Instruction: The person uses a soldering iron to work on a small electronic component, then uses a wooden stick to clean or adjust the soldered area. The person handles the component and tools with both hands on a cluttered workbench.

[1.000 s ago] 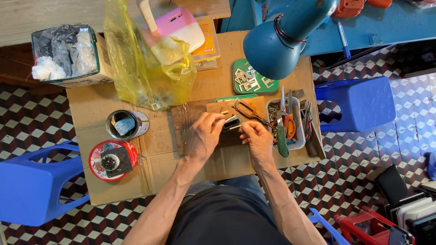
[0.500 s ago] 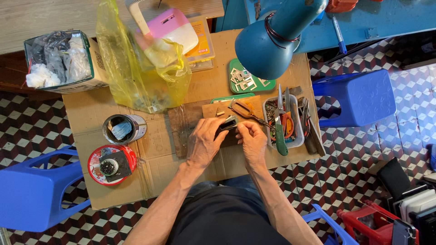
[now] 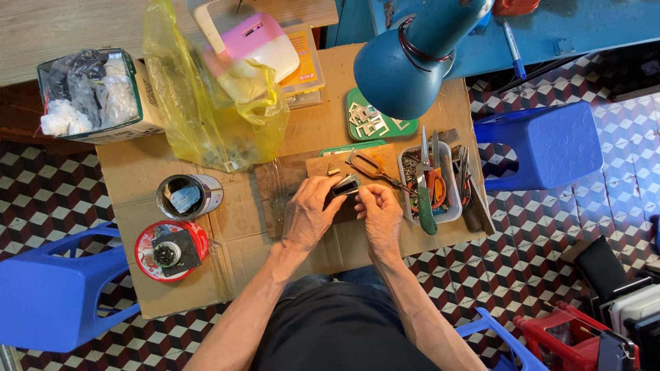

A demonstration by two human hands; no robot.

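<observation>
Looking down, we see our cardboard worktop (image 3: 172, 275) spread over a checkered floor (image 3: 543, 240), with one blue stool (image 3: 58, 288) at our left and another stool (image 3: 543, 144) at the right. Above the work hangs a teal lamp (image 3: 412, 58), its shade covering part of the far edge. A yellow bag (image 3: 213, 117) slumps at the back, a pink-and-white device (image 3: 254, 45) just behind it, and a box of rags (image 3: 89, 96) stands off to the left. Nearer us on the left sit an open tin (image 3: 187, 196) and a red lid (image 3: 172, 249) holding a black round part. To the right, a grey tray (image 3: 447, 206) carries a green-handled tool (image 3: 426, 209), with orange-handled scissors (image 3: 371, 165) just beside it and a green mat (image 3: 378, 124) of pale cut pieces behind. Our left hand (image 3: 313, 213) and right hand (image 3: 378, 216) meet at the middle, over a dark wooden block (image 3: 275, 192). Between them, both sets of fingers pinch closed on a small dark part (image 3: 344, 185) with a shiny edge, held just above the worktop; what it is we cannot tell.
</observation>
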